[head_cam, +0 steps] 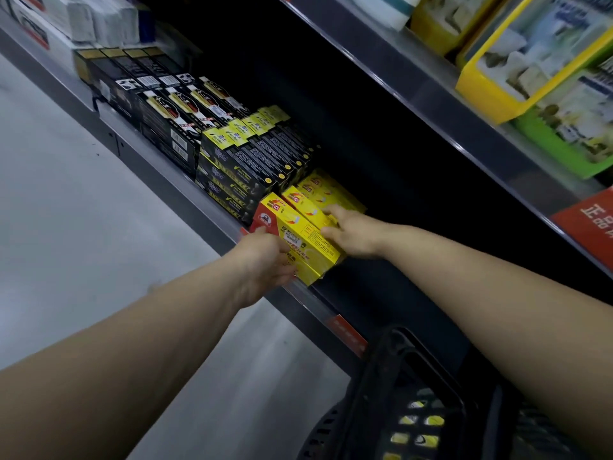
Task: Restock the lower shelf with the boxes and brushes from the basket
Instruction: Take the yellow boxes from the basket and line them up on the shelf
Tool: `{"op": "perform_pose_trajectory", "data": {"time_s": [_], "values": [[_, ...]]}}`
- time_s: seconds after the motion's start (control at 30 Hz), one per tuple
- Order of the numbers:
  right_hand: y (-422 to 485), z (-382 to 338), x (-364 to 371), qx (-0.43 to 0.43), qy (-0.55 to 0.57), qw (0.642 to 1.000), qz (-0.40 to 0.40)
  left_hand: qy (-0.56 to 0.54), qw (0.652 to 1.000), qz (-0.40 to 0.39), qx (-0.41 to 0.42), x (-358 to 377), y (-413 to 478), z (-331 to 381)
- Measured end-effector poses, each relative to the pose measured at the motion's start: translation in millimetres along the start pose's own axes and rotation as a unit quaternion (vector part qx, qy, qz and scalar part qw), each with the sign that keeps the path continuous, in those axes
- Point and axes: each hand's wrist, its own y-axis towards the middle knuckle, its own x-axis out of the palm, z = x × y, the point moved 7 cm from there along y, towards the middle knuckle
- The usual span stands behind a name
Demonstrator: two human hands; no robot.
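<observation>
**Yellow box held at the front edge of the lower shelf**

We see a long yellow box with a red end panel, dark print and a barcode sticker on its top face. It sits at the very front of the lower shelf, its near end jutting over the shelf lip. Whether the glossy yellow face below it belongs to this box or to another underneath, we cannot tell.

Both hands are on it. The left hand grips the near left side, thumb up by the red end and fingers curled round the lower corner. The right hand holds the opposite long side, partly closed, with its thumb on the top face and a finger reaching toward the next box back.

Behind the held box we count two more yellow boxes in the same colours, lined up toward the back of the shelf. To their left stands a block of black-and-yellow boxes, three high at the front and at least five rows deep. Further left is a group of black boxes with white and gold labels; blur keeps us from counting them.

One black basket sits at lower right under the right forearm, with yellow items showing through its mesh. On the upper shelf stand yellow and green tray packs.
</observation>
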Motion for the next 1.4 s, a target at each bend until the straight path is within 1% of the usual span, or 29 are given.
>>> {"op": "perform_pose_trajectory", "data": {"time_s": [0.07,0.17,0.3,0.43,0.5,0.57,0.63,0.73,0.8,0.83,0.87,0.97,1.03,1.1,1.2,1.23,1.27,1.3,1.33,1.37,1.4], "values": [[-2.6,-3.4,6.0,-0.019,0.014,0.999,-0.029,-0.011,1.0,0.0,0.013,3.4,2.8,1.8],[-6.4,-1.2,8.8,-0.024,-0.018,0.998,-0.051,-0.006,1.0,-0.002,0.029,5.9,5.1,3.4],[-5.1,-2.5,8.7,-0.033,-0.007,0.999,-0.037,-0.002,0.999,-0.008,0.035,7.9,8.8,1.5],[-2.6,2.3,7.6,-0.02,-0.012,1.0,-0.021,-0.012,0.999,-0.007,0.039,6.7,9.0,0.4],[-2.9,3.5,6.8,-0.014,-0.017,0.999,-0.026,-0.015,0.999,-0.007,0.035,5.2,8.7,-0.6],[-5.1,3.0,3.5,-0.006,-0.02,0.999,-0.035,0.008,0.999,-0.007,0.036,3.8,6.4,0.9],[-13.4,-1.2,-8.9,-0.006,-0.021,1.0,-0.017,0.045,0.998,-0.002,0.049,3.1,-0.5,6.9],[-47.8,-12.2,-44.3,-0.041,0.014,0.996,0.076,0.133,0.986,-0.008,0.1,9.7,-25.4,26.7],[-85.5,-16.4,-64.0,-0.077,0.082,0.984,0.141,0.214,0.965,-0.028,0.149,23.6,-53.1,42.9],[-107.7,-16.0,-69.3,-0.09,0.122,0.976,0.159,0.248,0.953,-0.043,0.17,34.3,-69.7,49.8],[-130.2,-13.8,-72.3,-0.101,0.149,0.969,0.17,0.281,0.939,-0.061,0.189,46.6,-87.4,55.4],[-194.8,3.4,-68.7,-0.111,0.178,0.961,0.18,0.371,0.887,-0.12,0.249,90.8,-141.7,63.1],[-234.1,22.1,-59.1,-0.104,0.201,0.958,0.175,0.434,0.837,-0.156,0.295,121.3,-176.6,58.0],[-269.1,45.2,-43.7,-0.086,0.22,0.957,0.169,0.502,0.778,-0.193,0.324,150.3,-208.9,40.4],[-312.6,83.2,-9.5,-0.047,0.259,0.954,0.146,0.613,0.678,-0.242,0.326,185.7,-246.2,-3.8],[-325.9,95.9,3.5,-0.032,0.275,0.95,0.141,0.639,0.65,-0.254,0.322,194.7,-256.0,-19.7],[-338.8,108.5,17.0,-0.015,0.287,0.948,0.139,0.657,0.631,-0.264,0.316,201.8,-264.6,-35.2],[-351.7,121.2,31.9,0.004,0.294,0.946,0.135,0.666,0.622,-0.274,0.309,207.7,-272.2,-50.2],[-364.3,133.6,48.3,0.024,0.3,0.945,0.129,0.666,0.621,-0.282,0.302,212.5,-279.1,-64.6],[-376.4,145.4,65.3,0.041,0.31,0.942,0.118,0.66,0.628,-0.29,0.293,216.7,-284.4,-79.4],[-387.9,157.2,82.7,0.056,0.321,0.939,0.108,0.648,0.641,-0.299,0.282,220.4,-289.5,-94.4]]}}
